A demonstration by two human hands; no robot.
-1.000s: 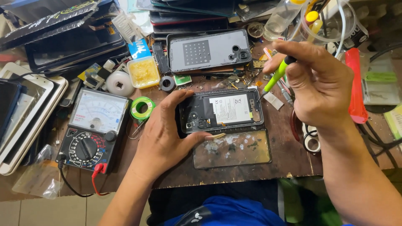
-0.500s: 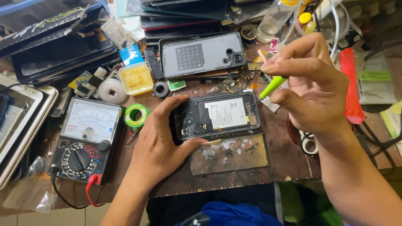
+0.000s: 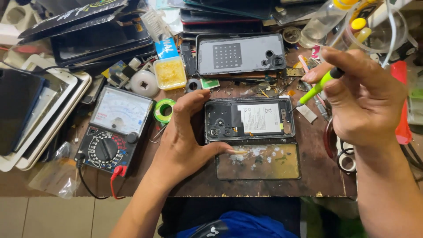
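Observation:
An opened phone [image 3: 249,119] lies face down in the middle of the wooden bench, its battery and boards bare. My left hand [image 3: 185,141] grips its left end, thumb along the near edge and fingers over the far corner. My right hand [image 3: 362,94] holds a green-handled screwdriver [image 3: 316,88] whose tip points at the phone's upper right corner. The phone's removed grey back cover [image 3: 240,54] lies just behind it.
A dirty glass plate [image 3: 258,161] sits under the phone's near edge. An analogue multimeter [image 3: 114,128] with a red lead stands at the left, next to a green solder reel [image 3: 164,110], a yellow flux tub [image 3: 169,72] and stacked tablets [image 3: 39,110]. Bottles and a red tool [image 3: 402,101] crowd the right.
The view has shifted slightly. My right hand has lowered the screwdriver tip toward the phone's upper right corner. My left hand keeps its grip on the phone.

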